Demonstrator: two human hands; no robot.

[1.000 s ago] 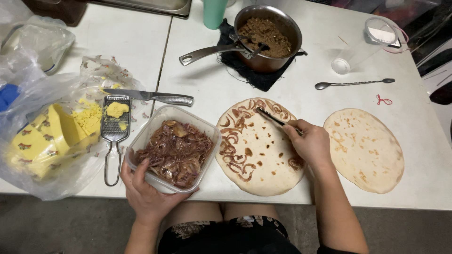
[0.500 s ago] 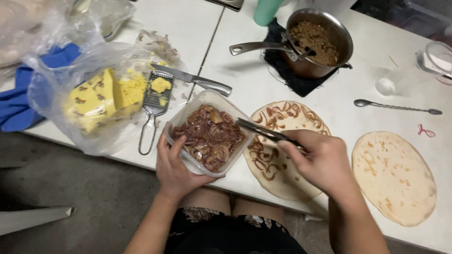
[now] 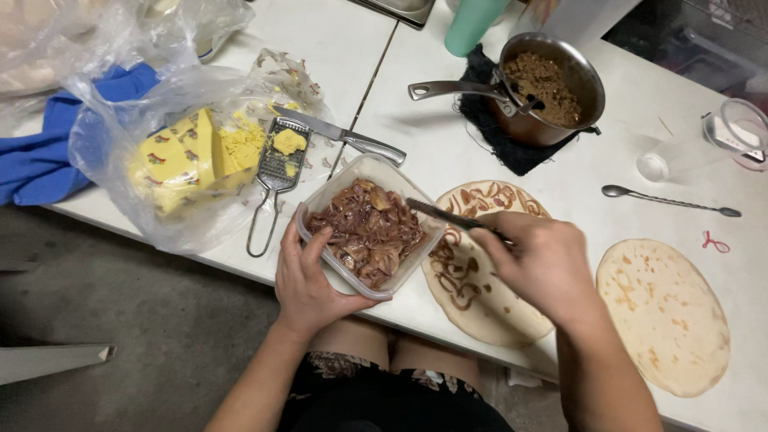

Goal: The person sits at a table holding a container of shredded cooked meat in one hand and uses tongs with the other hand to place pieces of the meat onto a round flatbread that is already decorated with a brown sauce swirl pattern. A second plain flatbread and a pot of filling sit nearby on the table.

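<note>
Right hand (image 3: 538, 268), pinching the fork (image 3: 448, 214), has moved into the onion container (image 3: 370, 227); left hand (image 3: 308, 276) still grips it.

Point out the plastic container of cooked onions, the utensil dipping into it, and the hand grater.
plastic container (image 3: 316, 214): head view, bare left rim.
utensil (image 3: 436, 212): head view, shaft over the container's right edge.
hand grater (image 3: 280, 164): head view, perforated metal face.

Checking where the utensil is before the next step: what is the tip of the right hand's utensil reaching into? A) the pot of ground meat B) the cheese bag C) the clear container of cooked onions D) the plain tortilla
C: the right hand holds the utensil with its tip over the onions in the clear container, which the left hand steadies.
</note>
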